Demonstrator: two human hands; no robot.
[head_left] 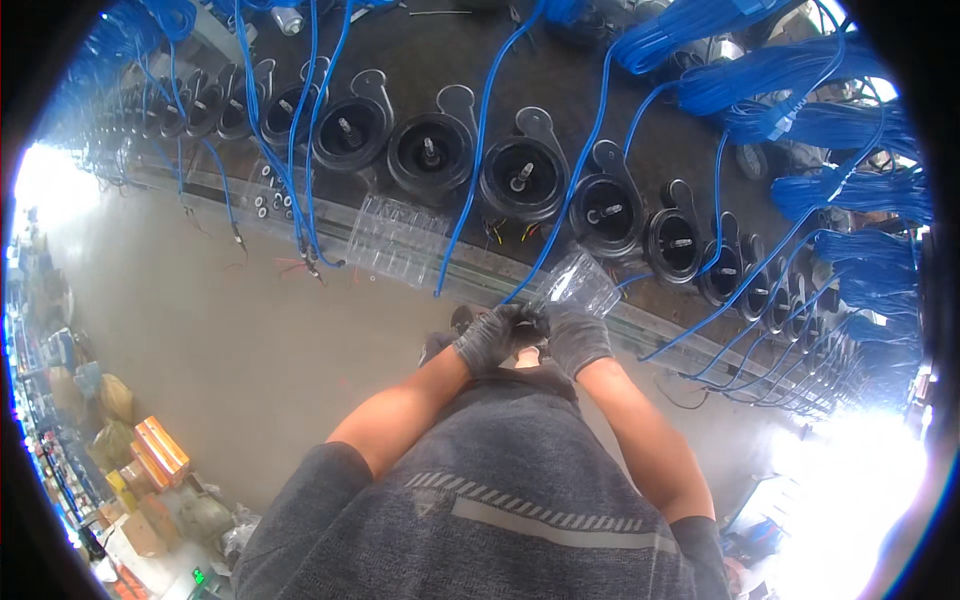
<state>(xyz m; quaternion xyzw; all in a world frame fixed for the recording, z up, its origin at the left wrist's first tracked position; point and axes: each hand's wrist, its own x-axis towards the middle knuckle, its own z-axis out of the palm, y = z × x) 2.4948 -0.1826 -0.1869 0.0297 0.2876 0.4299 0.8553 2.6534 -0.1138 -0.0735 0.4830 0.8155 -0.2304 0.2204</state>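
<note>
Clear crinkled plastic bag [580, 283] held at the near edge of the long dark workbench [560, 70], both gloved hands working its mouth.

Largest first: the workbench carries a row of round black motor housings with steel shafts [523, 178], bright blue cables [480, 130] draped across them, and a clear moulded plastic tray [395, 238] left of the bag. The left hand [492, 337] and right hand [573, 335], in grey knit gloves, pinch together on the bag's lower end. Judging by this, the bag is being opened or gathered; next needs a firm two-finger pull.
</note>
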